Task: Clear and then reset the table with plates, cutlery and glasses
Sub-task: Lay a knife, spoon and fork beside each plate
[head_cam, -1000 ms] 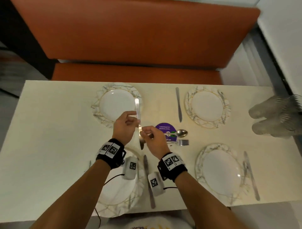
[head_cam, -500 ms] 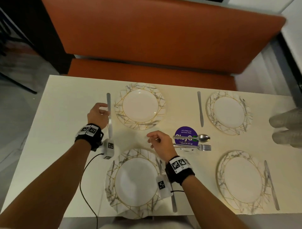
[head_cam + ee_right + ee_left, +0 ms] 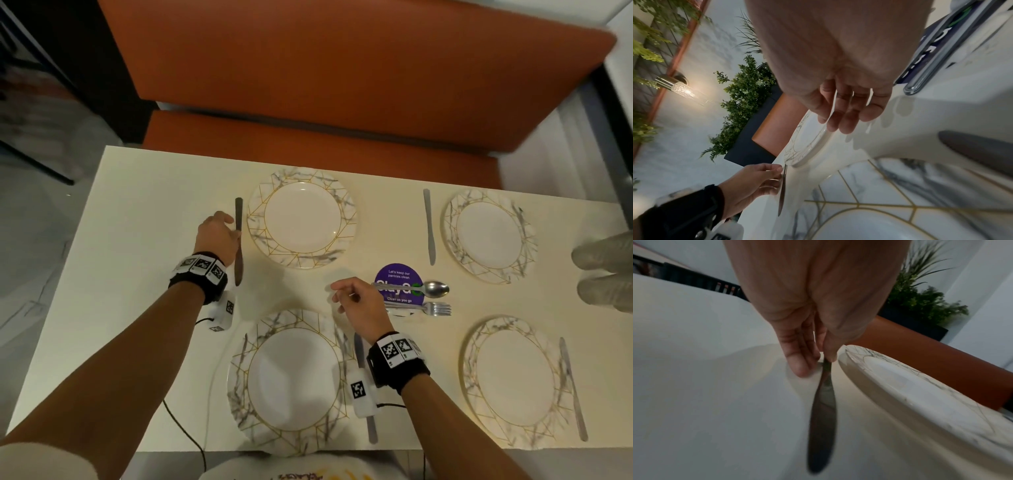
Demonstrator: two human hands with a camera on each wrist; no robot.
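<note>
since the earlier frame, knife [image 3: 238, 240] lowered toward worktop [image 3: 137, 260], upper left of frame, beside far plate [image 3: 301, 217]. left hand [image 3: 216, 236] fingers [image 3: 797, 356] pinch its midsection. right hand [image 3: 363, 303] fingers [image 3: 846, 113] apart, loose.

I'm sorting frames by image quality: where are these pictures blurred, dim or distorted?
Head view: sharp in the middle, but the glasses at the right edge smear. Left wrist view: dim, with the knife handle blurred near the lens. Right wrist view: the wall lamp glares, and the near plate bends and softens.
</note>
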